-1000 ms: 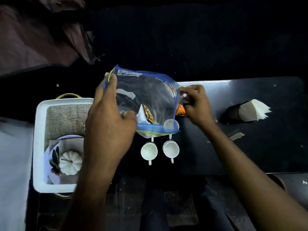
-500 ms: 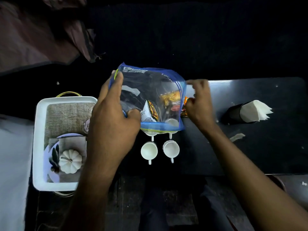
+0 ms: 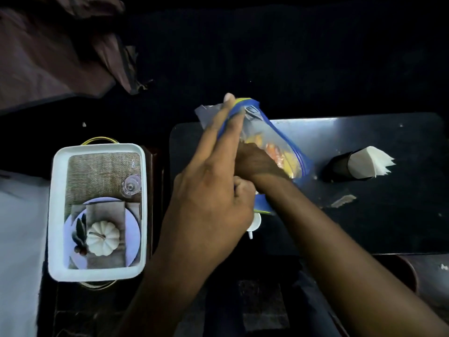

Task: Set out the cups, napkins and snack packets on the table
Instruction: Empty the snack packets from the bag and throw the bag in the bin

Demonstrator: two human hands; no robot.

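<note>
Where the zip bag is: over the worktop, snack packets inside.
Left grip: pinches the bag's mouth.
Right grip: inside the bag, fingers hidden, cannot tell.
Cup: on the worktop, partly hidden.

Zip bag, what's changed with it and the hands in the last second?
The right hand moved from beside the zip bag into it; the left hand has tilted the bag and holds it open by the rim. The napkins, white tray and the one cup still showing stayed put.
</note>
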